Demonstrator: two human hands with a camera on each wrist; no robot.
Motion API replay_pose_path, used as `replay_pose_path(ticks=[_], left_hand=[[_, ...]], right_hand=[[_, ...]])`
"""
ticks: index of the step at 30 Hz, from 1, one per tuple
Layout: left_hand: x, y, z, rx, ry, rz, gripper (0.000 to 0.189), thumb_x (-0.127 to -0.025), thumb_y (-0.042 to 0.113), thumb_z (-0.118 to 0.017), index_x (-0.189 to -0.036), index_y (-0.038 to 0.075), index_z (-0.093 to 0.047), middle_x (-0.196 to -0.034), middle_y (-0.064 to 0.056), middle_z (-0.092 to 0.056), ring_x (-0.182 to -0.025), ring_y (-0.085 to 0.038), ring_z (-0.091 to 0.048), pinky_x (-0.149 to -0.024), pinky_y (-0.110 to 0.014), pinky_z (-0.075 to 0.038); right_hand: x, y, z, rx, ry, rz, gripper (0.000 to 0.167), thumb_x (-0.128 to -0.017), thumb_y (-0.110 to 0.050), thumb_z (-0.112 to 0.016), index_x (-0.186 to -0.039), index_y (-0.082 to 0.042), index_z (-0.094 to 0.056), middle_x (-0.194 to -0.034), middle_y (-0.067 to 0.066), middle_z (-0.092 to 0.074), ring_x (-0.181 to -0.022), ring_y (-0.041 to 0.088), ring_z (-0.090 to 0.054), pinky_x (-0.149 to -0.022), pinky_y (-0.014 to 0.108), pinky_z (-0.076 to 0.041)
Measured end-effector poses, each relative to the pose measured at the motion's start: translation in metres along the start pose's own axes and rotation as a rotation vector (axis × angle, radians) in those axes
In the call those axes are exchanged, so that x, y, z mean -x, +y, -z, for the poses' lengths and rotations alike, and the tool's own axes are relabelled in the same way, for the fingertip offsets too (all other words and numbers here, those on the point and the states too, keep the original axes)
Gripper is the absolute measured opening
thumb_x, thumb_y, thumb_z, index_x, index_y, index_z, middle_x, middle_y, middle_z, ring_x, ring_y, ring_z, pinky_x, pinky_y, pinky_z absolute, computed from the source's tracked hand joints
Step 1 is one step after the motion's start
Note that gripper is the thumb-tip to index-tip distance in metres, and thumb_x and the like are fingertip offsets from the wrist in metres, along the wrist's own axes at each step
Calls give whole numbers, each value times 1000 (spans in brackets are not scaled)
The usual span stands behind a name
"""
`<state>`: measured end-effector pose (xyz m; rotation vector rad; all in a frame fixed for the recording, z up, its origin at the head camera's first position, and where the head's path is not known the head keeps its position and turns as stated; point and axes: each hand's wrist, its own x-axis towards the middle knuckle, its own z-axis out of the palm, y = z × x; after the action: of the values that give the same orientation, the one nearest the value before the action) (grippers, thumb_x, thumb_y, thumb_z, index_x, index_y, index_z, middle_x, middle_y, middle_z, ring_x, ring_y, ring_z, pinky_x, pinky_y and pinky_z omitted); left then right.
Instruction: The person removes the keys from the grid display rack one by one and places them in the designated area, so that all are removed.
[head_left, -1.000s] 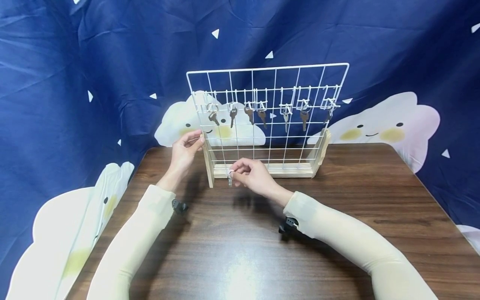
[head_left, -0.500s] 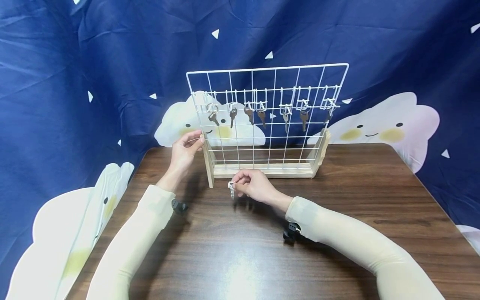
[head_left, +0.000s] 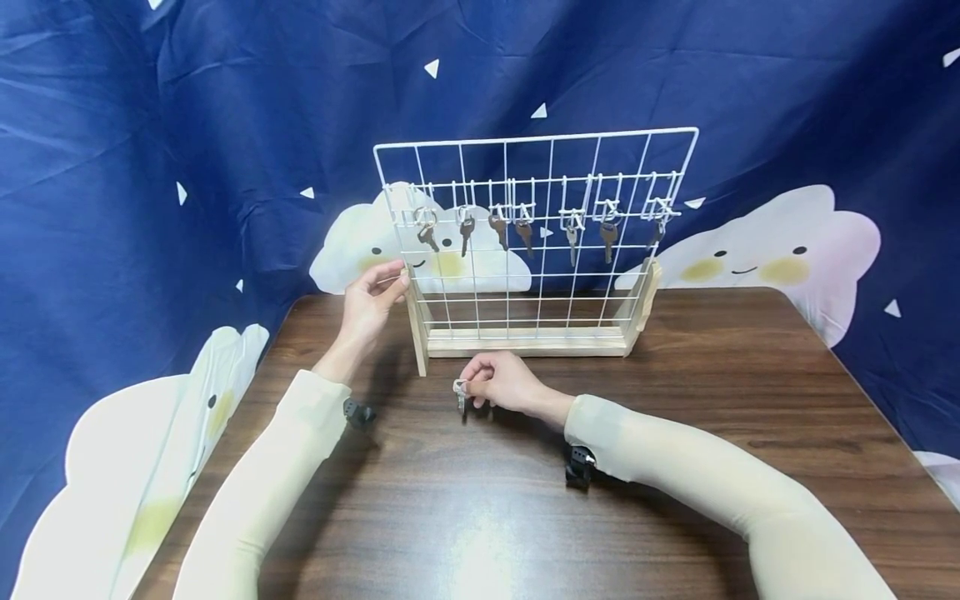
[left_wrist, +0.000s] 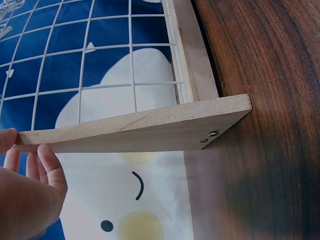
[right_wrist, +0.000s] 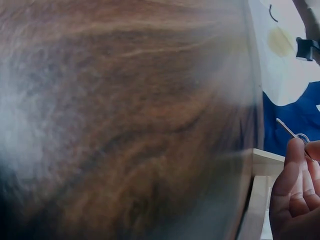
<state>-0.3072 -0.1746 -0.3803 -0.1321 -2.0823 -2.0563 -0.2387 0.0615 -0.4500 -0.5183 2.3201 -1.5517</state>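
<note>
My right hand [head_left: 506, 382] pinches a small silver key [head_left: 461, 401] between thumb and fingers. It hangs over the table in front of the rack, and in the right wrist view the key [right_wrist: 285, 127] sticks out past my fingertips beside its ring. At the left end of the white wire grid rack [head_left: 551, 137], my left hand [head_left: 366, 308] grips the upper tip of the wooden side board [head_left: 417, 325]. The left wrist view shows thumb and fingers on either side of this board [left_wrist: 135, 122]. Several keys hang from hooks on the grid, among them a dark key [head_left: 608, 239].
A wooden base bar [head_left: 525, 342] joins the two side boards; the right board [head_left: 647, 300] stands at the far end. Brown wood table [head_left: 675, 400] lies in front and to both sides. A blue cloth [head_left: 262, 108] with clouds hangs close behind the rack.
My right hand has drawn the key away from the rack's base, toward the front of the table and lower in view. The left hand and the rack stay where they were.
</note>
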Motion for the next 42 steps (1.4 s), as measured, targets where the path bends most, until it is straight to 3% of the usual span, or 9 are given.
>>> replay_pose_path(ticks=[3,7,12,17,19,24,27,30,42], left_hand=[[0,0,0,-6,-2,3,41,-92,9,-71,-131,-1,-61,-127,-15,-65,-99,-6,-66,-90,-32,-60],[0,0,0,-5,-4,2,40,-92,9,-70,-130,-1,-61,-128,-17,-64,-99,-6,-66,-94,-38,-59],[1,-1,0,17,5,-5,38,-91,9,-73,-127,2,-64,-119,-7,-69,-98,-6,-67,-87,-30,-61],[1,-1,1,29,4,-4,38,-90,9,-73,-127,2,-64,-111,3,-69,-97,-6,-67,-84,-26,-61],[1,-1,1,11,-2,0,40,-91,10,-72,-129,1,-62,-112,3,-68,-98,-4,-66,-88,-30,-60],[2,1,1,-17,-12,8,42,-93,11,-71,-132,-1,-60,-124,-12,-65,-98,-4,-65,-91,-32,-60],[2,2,1,-19,-12,8,42,-93,11,-71,-132,-1,-60,-125,-12,-65,-99,-4,-65,-89,-29,-60],[3,3,0,-10,-8,9,42,-93,11,-71,-132,0,-60,-121,-8,-66,-100,-4,-66,-92,-33,-59],[2,4,0,-11,-9,4,42,-93,11,-71,-132,1,-61,-120,-3,-66,-100,-4,-66,-96,-39,-58]], right_hand=[[0,1,-3,26,-12,-11,5,-87,-9,-72,-91,-8,-71,-77,9,-75,-61,25,-71,-47,29,-54],[0,1,-6,59,-24,-17,6,-87,-10,-73,-91,-8,-71,-78,11,-75,-62,25,-71,-50,35,-57],[-2,7,-9,74,-39,-40,5,-86,-9,-72,-91,-8,-71,-75,6,-74,-59,19,-69,-49,31,-57],[-2,12,-12,63,-58,-56,4,-85,-7,-71,-89,-7,-71,-74,9,-74,-56,16,-68,-50,32,-59],[-3,15,-13,58,-66,-57,5,-84,-5,-71,-89,-6,-71,-74,11,-74,-56,16,-67,-50,33,-60],[-5,21,-15,75,-59,-67,6,-83,-5,-72,-88,-6,-71,-72,10,-73,-54,13,-66,-49,27,-58],[-4,20,-15,105,-44,-84,5,-83,-6,-72,-87,-8,-72,-71,7,-74,-54,12,-66,-48,26,-57],[-4,18,-14,162,-27,-91,4,-82,-8,-75,-85,-10,-72,-70,6,-74,-54,13,-67,-47,26,-57],[-5,15,-11,363,4,-30,9,-83,-18,-78,-76,-15,-72,-61,-2,-70,-50,11,-66,-47,21,-52]])
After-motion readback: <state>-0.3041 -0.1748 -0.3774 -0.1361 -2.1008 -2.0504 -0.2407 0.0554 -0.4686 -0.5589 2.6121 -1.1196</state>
